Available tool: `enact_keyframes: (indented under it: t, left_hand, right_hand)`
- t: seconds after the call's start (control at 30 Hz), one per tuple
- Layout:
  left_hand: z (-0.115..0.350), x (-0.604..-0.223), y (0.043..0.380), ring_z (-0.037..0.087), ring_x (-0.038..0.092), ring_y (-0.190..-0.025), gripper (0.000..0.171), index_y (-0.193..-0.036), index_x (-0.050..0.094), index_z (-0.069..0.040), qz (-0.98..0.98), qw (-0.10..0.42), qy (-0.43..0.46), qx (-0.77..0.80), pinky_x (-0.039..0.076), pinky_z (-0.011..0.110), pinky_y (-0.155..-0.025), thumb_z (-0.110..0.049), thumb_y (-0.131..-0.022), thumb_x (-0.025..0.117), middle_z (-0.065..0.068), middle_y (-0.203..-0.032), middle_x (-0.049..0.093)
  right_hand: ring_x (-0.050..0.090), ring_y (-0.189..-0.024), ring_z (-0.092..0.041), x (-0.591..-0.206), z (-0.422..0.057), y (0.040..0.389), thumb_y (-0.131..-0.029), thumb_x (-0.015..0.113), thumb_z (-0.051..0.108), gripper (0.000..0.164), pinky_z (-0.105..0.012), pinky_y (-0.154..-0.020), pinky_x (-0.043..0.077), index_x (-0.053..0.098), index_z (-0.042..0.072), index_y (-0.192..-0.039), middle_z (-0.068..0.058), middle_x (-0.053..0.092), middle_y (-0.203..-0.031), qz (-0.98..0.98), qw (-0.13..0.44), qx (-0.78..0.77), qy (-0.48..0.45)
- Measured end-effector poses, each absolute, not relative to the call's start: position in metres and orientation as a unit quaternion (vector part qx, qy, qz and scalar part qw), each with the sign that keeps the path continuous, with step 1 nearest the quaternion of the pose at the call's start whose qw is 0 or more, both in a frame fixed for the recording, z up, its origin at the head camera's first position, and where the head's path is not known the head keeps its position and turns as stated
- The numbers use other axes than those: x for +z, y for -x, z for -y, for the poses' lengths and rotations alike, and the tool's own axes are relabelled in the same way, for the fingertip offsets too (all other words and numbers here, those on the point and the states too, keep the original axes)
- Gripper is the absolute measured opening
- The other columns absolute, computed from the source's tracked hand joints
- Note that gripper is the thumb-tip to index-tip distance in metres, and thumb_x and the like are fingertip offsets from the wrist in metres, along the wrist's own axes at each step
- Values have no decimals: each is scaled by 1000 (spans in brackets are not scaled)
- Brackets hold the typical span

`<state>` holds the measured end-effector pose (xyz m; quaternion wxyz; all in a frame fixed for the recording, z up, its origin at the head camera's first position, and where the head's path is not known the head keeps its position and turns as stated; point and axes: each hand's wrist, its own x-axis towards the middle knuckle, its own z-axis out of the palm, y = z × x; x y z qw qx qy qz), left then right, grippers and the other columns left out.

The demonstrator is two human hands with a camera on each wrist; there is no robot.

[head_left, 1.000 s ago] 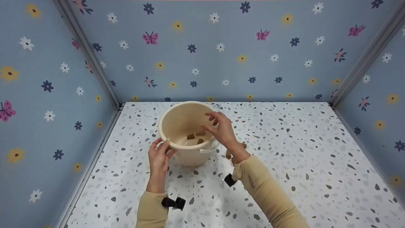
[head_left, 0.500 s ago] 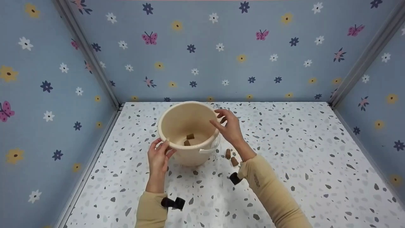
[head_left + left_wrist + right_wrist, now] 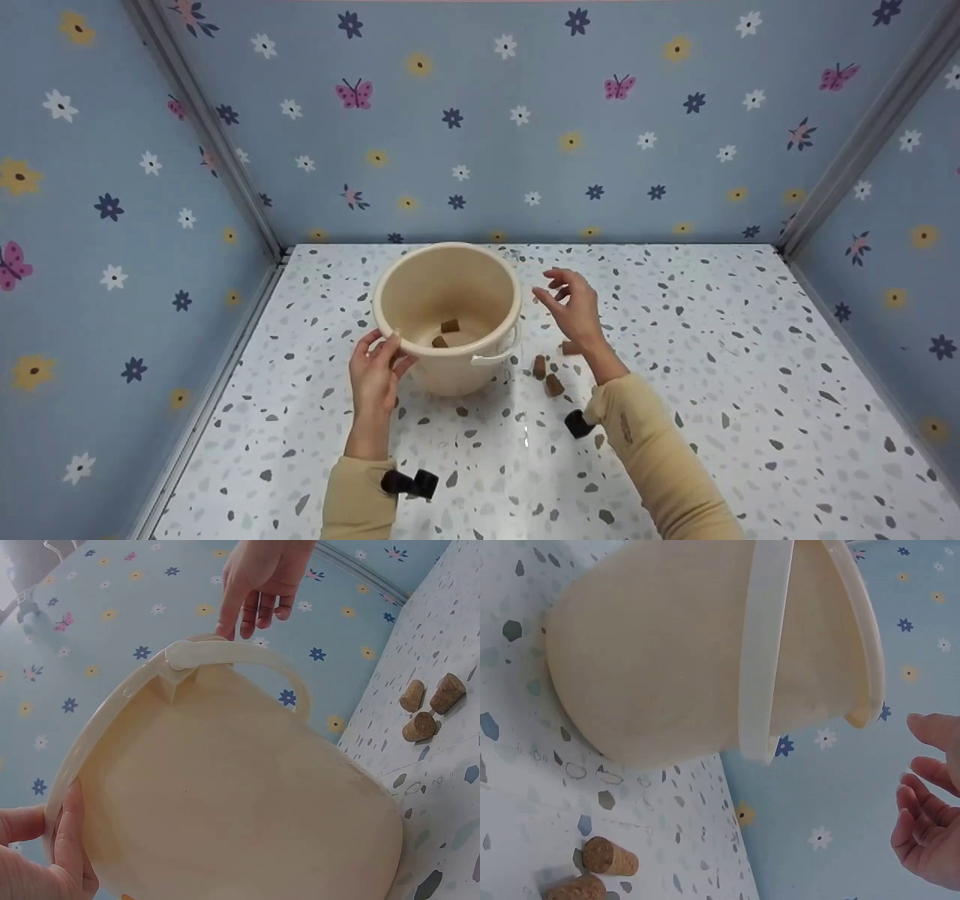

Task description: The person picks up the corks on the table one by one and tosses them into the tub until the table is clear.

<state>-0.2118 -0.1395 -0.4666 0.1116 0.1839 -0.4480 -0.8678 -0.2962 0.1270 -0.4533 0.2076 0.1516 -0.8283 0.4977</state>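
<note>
A cream plastic bucket stands on the speckled table, its white handle hanging down on the right. My left hand pinches the near-left rim, thumb on one side and fingers on the other, as the left wrist view also shows. Inside, a cork stopper lies on the bottom, and a second one is partly hidden by the front rim. To the right of the bucket, my right hand is in the air with relaxed fingers and nothing in them.
On the table right of the bucket lie three more corks, one beside another, the third partly behind my right wrist. Blue flowered panels rise at the back and both sides.
My right hand has moved from above the bucket's opening to the right, clear of the rim. One cork inside has shifted left. Table corks came out from behind the arm. The left hand stays put.
</note>
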Motion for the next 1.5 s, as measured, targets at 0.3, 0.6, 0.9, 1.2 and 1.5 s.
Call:
enact_keyframes:
  t: [0.3,0.6,0.9,1.2,1.5]
  left_hand:
    - [140,-466,212,15,58,-65,28,-112,39,2,441,121,-168,-873,55,28,-62,2,-87,52,8,-80,55]
    - [140,-462,209,15,57,-66,34,-117,37,5,445,116,-174,-871,54,28,-64,1,-87,53,7,-80,55]
    - [161,-541,249,25,60,-79,42,-115,45,-5,454,136,-134,-870,53,37,-72,-13,-80,66,16,-94,57]
    - [141,-467,211,15,57,-68,29,-112,40,1,451,117,-176,-867,54,29,-66,1,-86,53,8,-84,55]
    - [141,-467,212,14,58,-68,31,-115,40,-1,453,109,-187,-865,54,28,-64,0,-87,52,8,-86,53]
  right_hand:
    - [53,-73,-25,-474,-142,299,-80,67,19,29,-31,-62,44,60,1,-102,-16,58,-90,845,173,497,-89]
    - [53,-74,-25,-495,-151,302,-79,67,18,29,-28,-63,43,61,-1,-100,-14,58,-87,865,131,482,-35]
    - [52,-76,-25,-518,-164,303,-79,68,19,32,-34,-66,45,60,-1,-102,-16,56,-91,880,91,466,0]
    - [51,-88,-29,-536,-176,305,-78,68,18,38,-39,-74,45,57,-4,-106,-20,55,-98,889,43,454,34]
    - [51,-92,-32,-547,-181,305,-75,71,17,40,-41,-75,44,58,-5,-105,-23,54,-101,894,24,446,44]
